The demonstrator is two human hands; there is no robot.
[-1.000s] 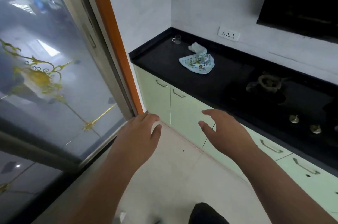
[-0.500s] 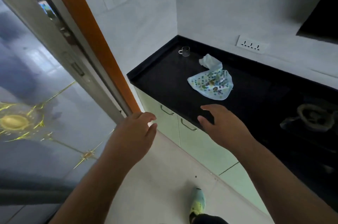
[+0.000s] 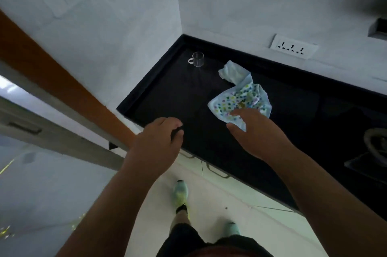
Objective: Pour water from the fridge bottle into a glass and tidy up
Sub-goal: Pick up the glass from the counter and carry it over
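Clear handled glass (image 3: 198, 59) stands upright in the far corner of the black counter (image 3: 167, 97), near the wall | spotted cloth (image 3: 240, 97) lies crumpled to its right, apart | my right hand (image 3: 254, 129), fingers loose, overlaps the cloth's near edge; contact unclear | my left hand (image 3: 159, 143) hovers at the counter's front edge, fingers loosely curled, holding nothing

Clear handled glass (image 3: 197, 59) stands upright, empty, in the counter's far corner.

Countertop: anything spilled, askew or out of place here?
No spill shows. The dotted cloth lies crumpled on the black countertop, not folded. The glass cup stands upright in the corner; no bottle is in view.
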